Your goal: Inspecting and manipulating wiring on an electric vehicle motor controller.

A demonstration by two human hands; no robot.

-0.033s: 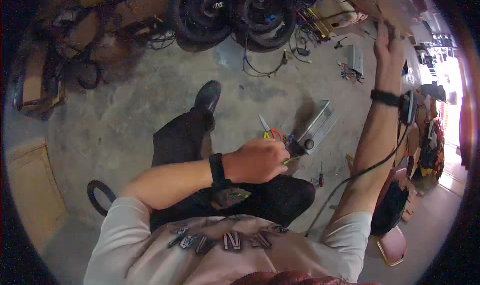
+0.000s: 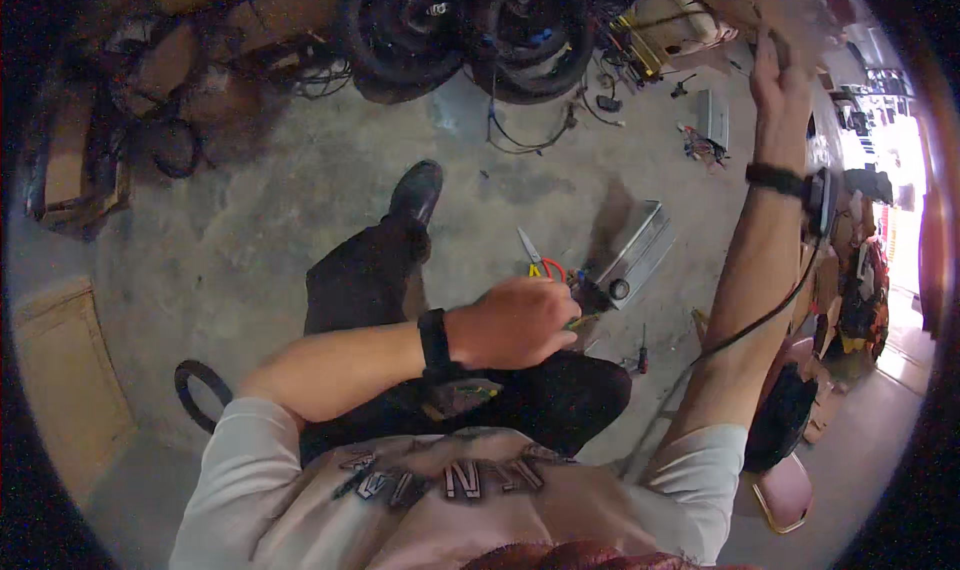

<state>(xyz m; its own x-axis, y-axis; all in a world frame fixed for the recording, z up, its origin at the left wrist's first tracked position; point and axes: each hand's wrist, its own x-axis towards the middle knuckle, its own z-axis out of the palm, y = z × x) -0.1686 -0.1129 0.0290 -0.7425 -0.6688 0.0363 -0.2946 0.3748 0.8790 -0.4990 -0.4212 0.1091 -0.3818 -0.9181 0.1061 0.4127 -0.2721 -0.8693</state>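
At the centre of the frame the left hand (image 2: 515, 322) is clenched around a bundle of coloured wires (image 2: 556, 271) leading out of a silver metal box (image 2: 634, 253) that lies on the concrete floor (image 2: 260, 230) just right of centre. The right hand (image 2: 778, 78) reaches toward the upper right corner, fingers spread; whether it grips anything there cannot be told.

Left hand (image 2: 515, 322) is curling closed in front of the torso, forearm bent across the lap, dark band on wrist. Right hand (image 2: 778, 75) is reaching far up and out, arm fully extended, fingers spread loosely.
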